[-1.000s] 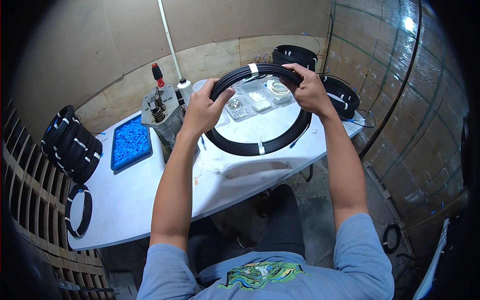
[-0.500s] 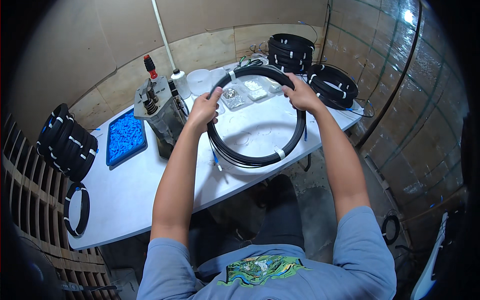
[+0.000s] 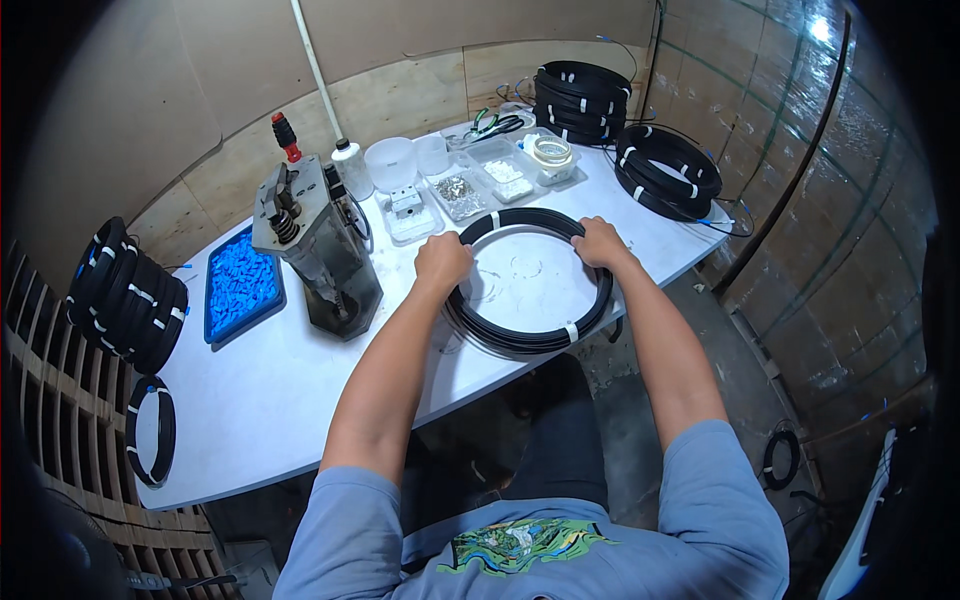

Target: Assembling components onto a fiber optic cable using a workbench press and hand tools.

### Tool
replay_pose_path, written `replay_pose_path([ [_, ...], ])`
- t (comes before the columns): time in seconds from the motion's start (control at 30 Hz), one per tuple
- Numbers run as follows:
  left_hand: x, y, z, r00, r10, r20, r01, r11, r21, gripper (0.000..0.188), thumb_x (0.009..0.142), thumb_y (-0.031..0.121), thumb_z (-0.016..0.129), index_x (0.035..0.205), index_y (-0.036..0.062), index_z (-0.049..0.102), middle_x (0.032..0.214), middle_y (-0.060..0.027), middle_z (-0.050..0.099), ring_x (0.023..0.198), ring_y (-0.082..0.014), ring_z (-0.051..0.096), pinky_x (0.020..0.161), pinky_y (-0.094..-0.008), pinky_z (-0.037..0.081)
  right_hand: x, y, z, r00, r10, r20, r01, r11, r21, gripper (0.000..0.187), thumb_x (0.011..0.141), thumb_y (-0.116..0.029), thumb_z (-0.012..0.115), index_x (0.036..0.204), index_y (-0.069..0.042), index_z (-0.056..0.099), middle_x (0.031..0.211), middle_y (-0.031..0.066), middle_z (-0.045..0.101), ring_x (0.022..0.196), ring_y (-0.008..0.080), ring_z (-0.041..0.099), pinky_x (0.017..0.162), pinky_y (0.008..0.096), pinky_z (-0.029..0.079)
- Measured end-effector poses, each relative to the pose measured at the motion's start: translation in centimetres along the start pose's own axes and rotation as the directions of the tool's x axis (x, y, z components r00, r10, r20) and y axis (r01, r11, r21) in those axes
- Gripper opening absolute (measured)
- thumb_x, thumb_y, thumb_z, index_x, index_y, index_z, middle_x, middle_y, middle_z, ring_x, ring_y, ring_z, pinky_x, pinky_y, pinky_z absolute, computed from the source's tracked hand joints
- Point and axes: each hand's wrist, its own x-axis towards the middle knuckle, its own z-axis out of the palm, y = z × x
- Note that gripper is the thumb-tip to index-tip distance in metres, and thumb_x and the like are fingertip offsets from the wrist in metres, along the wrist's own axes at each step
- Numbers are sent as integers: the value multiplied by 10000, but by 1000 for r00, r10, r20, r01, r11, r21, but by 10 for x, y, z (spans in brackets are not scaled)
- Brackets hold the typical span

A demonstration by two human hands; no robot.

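A coil of black cable [image 3: 519,342], bound with white ties, lies at or just above the front of the white table [image 3: 270,420]. My left hand [image 3: 443,262] is closed round the coil's left side. On its far right side, my right hand [image 3: 601,243] grips the same ring, thumb toward the inside. Behind the coil sit clear trays, one with small metal parts [image 3: 459,194] and another with white pieces [image 3: 505,180]. To the left of my left hand stands a metal bench machine [image 3: 325,265] with a red and black knob on top.
A blue tray of small blue connectors [image 3: 243,285] lies left of the machine. Stacked black coils stand at the far left [image 3: 130,295] and back right [image 3: 582,105], with another coil pile [image 3: 668,172] near the right edge. Pliers [image 3: 497,125] and a white bottle [image 3: 351,168] are at the back.
Both hands have brought the cable coil down toward me and onto or near the tabletop. The trays behind it show more fully. My view has shifted slightly.
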Motion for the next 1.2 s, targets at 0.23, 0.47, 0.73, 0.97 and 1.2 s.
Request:
replay_pose_path([
  [0.23,-1,0,5,999,-5,41,-1,989,149,387,940,360,667,1106,19,745,1119,-232,730,1051,-409,711,904,-490,575,-21,-26,0,994,-28,-109,3,973,-229,325,906,-188,735,1160,8,690,1249,230,603,1166,421,606,996,471,527],
  [0.47,-6,6,-3,997,-35,70,23,985,170,392,943,366,673,1114,19,740,1116,-222,735,1054,-400,713,903,-486,575,-20,-21,3,988,-104,-113,56,929,-367,324,931,-211,712,1128,44,677,1245,242,602,1173,423,599,993,493,526],
  [0.73,0,4,5,995,-31,92,12,979,203,365,942,352,685,1067,17,757,1113,-225,739,1046,-403,720,887,-482,584,-14,-19,7,999,14,-47,-25,973,-230,401,1028,-318,571,1225,29,616,1248,280,615,1190,428,614,1012,489,510],
  [0.97,-1,-1,13,999,-42,23,38,986,165,423,959,389,652,1038,-15,748,1065,-249,738,999,-430,720,859,-503,586,8,22,3,993,90,-77,-73,977,201,516,1063,-477,483,1075,-37,753,989,204,752,961,336,715,879,436,530],
  [1.2,-2,-2,21,999,-51,15,50,997,59,424,992,363,615,1097,-33,726,1170,-263,697,1096,-449,675,940,-505,548,24,59,-1,987,-17,-157,26,998,56,401,995,-428,598,959,-74,782,849,147,756,800,302,723,778,405,549],
])
